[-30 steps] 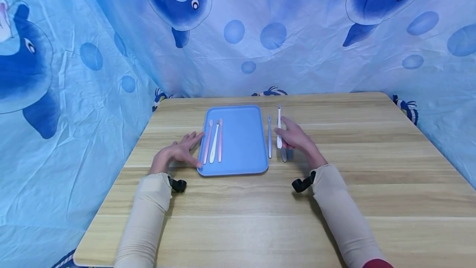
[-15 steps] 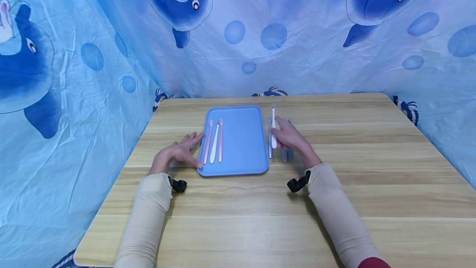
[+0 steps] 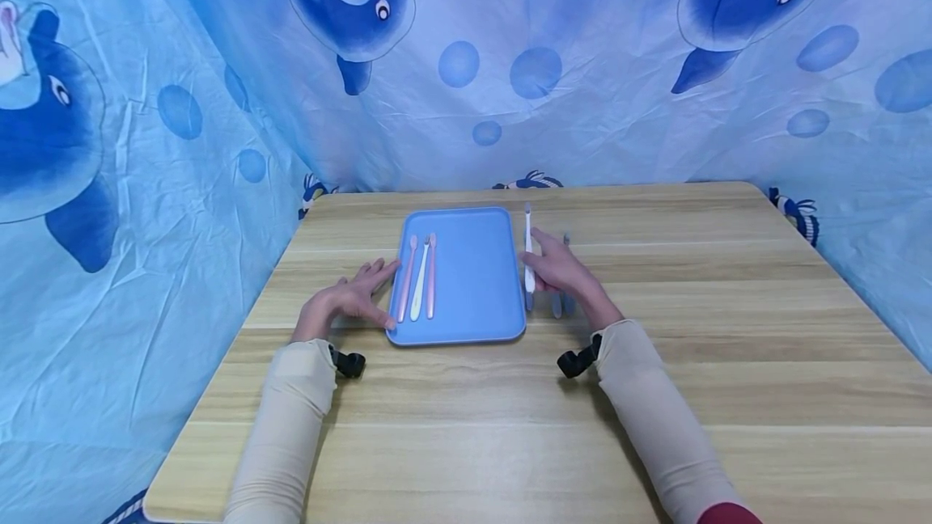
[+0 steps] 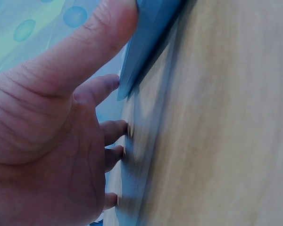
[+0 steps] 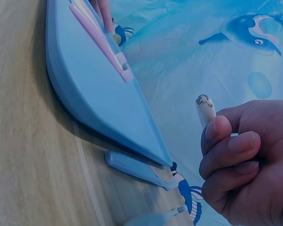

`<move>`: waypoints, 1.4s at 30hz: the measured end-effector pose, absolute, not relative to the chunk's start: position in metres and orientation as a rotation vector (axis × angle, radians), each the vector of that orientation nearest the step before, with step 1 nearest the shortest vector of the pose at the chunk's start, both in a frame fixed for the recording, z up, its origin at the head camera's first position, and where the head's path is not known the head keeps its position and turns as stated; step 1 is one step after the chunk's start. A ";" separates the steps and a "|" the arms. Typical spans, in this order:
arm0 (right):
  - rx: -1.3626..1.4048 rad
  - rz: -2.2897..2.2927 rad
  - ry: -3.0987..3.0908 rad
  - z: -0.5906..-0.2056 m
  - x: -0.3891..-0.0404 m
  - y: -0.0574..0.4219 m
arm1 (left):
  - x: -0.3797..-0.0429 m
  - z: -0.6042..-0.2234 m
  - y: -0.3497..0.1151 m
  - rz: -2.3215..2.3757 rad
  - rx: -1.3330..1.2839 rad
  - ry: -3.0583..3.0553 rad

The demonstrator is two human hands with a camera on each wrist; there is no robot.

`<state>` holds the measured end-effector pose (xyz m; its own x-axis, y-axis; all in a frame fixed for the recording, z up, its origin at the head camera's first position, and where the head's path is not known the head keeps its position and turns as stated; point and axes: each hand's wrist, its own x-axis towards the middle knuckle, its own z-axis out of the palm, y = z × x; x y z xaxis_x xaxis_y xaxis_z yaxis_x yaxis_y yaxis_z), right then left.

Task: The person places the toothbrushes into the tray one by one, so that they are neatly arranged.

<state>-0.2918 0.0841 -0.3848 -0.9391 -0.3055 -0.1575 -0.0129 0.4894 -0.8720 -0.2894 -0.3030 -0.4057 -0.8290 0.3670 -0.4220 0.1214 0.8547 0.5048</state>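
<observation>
My right hand holds a white toothbrush above the table, just right of the blue tray. The brush stands nearly lengthwise, bristle end away from me; its handle end pokes out of the curled fingers in the right wrist view. Below it lies a blue toothbrush, partly covered. On the tray's left side lie a pink toothbrush, a white-handled toothbrush and another pink toothbrush. My left hand is spread at the tray's left edge, thumb and index finger touching it.
Two more toothbrushes lie right of the tray, partly under my right hand: a greyish-blue toothbrush and a darker blue toothbrush. The wooden table ends at a blue dolphin-print cloth behind and at the left.
My right hand has moved left with the white toothbrush, from over the toothbrushes on the right to over the blue one beside the tray. The left hand and tray have stayed put.
</observation>
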 end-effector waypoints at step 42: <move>-0.319 -1.419 2.418 -0.383 -0.291 0.043 | -0.294 -0.404 -0.305 0.620 0.387 2.509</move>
<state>-0.2909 0.0429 -0.3826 -0.9243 -0.3472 -0.1586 -0.0307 0.4818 -0.8758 -0.2939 -0.3054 -0.4040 -0.8228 0.3845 -0.4186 0.1451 0.8541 0.4995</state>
